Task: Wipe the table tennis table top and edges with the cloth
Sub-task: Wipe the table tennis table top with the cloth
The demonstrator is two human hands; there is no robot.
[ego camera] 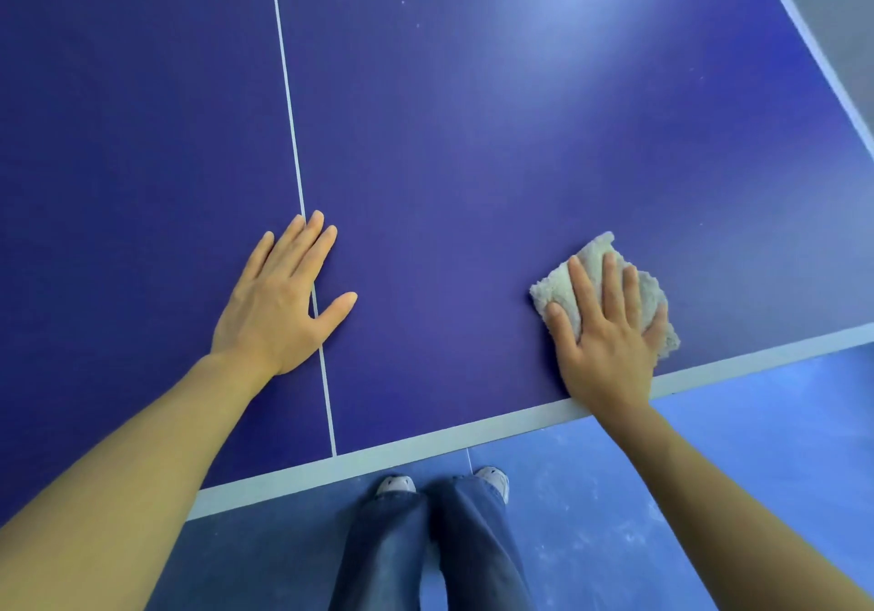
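Right hand (607, 345) presses one cloth (597, 253) on one table (449, 137); left hand (269, 308) flat.

The dark blue table tennis table (449, 137) fills most of the frame, its top matte with a pale glare at the upper centre right. A thin white centre line (293, 147) runs from the top edge down to the broad white edge band (425, 440), which crosses the lower frame on a slant. A second white band (813, 52) marks the side at the upper right. The left hand (274, 308) lies flat across the centre line at centre left. At centre right, near the edge band, a pale fluffy cloth (600, 256) lies on the top under the flat right hand (610, 350). Below, the blue floor (709, 468) bears two light shoes (396, 484).
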